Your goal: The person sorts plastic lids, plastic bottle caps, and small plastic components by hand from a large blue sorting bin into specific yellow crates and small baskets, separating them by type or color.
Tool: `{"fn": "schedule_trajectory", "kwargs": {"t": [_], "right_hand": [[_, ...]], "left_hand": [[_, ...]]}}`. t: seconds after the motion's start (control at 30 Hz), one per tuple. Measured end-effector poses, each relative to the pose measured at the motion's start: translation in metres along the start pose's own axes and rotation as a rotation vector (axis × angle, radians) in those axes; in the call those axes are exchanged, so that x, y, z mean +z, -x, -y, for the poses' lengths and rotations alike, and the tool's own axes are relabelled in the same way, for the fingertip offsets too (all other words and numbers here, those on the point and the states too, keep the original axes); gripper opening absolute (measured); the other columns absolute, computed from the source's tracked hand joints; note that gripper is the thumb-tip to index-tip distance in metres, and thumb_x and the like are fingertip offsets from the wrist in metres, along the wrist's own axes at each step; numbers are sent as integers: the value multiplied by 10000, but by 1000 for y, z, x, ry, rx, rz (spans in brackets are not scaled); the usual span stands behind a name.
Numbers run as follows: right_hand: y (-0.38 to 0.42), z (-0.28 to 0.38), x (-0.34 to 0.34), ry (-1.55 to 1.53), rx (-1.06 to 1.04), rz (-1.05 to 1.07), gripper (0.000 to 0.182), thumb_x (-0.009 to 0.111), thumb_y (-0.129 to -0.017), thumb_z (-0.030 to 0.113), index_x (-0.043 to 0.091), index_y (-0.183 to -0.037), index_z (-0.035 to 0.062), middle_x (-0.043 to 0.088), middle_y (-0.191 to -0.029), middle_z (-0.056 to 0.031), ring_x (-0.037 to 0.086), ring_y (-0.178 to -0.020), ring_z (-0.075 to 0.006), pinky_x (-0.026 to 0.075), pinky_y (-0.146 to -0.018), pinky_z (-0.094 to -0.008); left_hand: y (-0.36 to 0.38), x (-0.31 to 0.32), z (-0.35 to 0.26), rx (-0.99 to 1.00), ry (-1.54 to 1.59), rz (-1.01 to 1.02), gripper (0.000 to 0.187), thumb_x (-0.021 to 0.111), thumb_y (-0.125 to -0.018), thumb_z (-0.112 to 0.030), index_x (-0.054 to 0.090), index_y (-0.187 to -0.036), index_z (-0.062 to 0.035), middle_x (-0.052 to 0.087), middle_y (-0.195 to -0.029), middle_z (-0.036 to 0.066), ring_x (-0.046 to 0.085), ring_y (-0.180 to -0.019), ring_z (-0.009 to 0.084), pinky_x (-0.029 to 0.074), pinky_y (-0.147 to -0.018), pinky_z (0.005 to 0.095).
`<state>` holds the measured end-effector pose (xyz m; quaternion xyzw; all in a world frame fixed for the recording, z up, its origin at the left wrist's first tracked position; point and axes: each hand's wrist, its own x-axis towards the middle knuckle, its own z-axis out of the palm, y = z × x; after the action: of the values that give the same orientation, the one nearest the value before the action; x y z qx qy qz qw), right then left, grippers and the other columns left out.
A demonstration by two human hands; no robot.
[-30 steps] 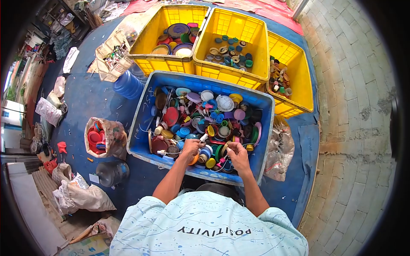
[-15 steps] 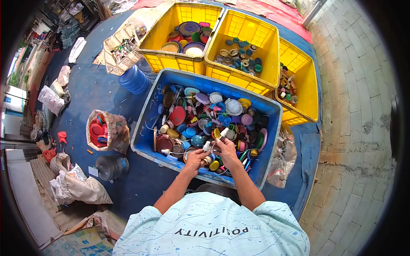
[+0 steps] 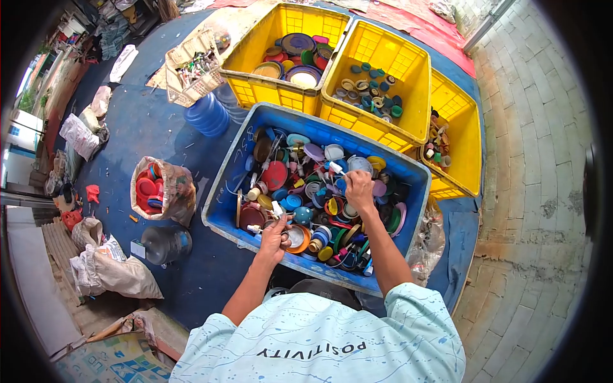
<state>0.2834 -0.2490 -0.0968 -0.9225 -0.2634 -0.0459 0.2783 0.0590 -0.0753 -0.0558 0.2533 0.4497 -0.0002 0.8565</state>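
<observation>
The blue crate (image 3: 225,167) in front of me is filled with mixed plastic caps and lids. At its near left side, my left hand (image 3: 274,237) is closed on a white pump top (image 3: 277,209) that sticks up past the fingers. Farther in and to the right, my right hand (image 3: 359,190) is closed on another white pump top (image 3: 336,168), its nozzle pointing away to the left. Between the hands lie a teal ball-shaped cap (image 3: 302,215) and an orange-rimmed lid (image 3: 305,244). A red lid (image 3: 275,175) rests among the pieces farther left.
Behind the blue crate stand three yellow crates: one (image 3: 271,89) with large lids, one (image 3: 377,124) with small caps, one (image 3: 465,153) with mixed caps. Left are a sack (image 3: 182,191) of red lids, a clear jug (image 3: 165,245), blue water bottles (image 3: 207,116) and a cream basket (image 3: 185,96).
My hands, close together before, have moved apart. The right went up and away over the crate with its pump top; the left shifted left with the other.
</observation>
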Motion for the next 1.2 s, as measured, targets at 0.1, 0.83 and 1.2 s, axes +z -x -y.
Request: {"fn": "schedule_trajectory", "kwargs": {"t": [0.1,0.83,1.2], "right_hand": [[-8,-2,14,31,-46,53,111,611,-823,139,709,-819,88,657,-919,-127,577,-881,-333,432,-733,-457],[87,-10,-8,-783,791,128,207,618,-894,173,689,-977,-3,573,-681,8,492,-594,-52,387,-520,-216],[163,19,-54,-1501,1003,34,168,605,-933,182,597,-957,16,580,-769,-16,486,-569,-47,398,-501,-191]], "left_hand": [[3,-6,-4,8,53,-3,278,673,-881,-306,644,-997,-55,531,-738,-29,413,-487,15,340,-431,173],[-19,19,14,-44,-97,72,215,667,-892,-231,666,-984,-36,507,-718,-42,417,-515,30,336,-425,190],[-18,42,45,-124,-173,108,197,676,-884,-256,674,-965,-76,549,-704,-53,485,-551,50,404,-498,211]]}}
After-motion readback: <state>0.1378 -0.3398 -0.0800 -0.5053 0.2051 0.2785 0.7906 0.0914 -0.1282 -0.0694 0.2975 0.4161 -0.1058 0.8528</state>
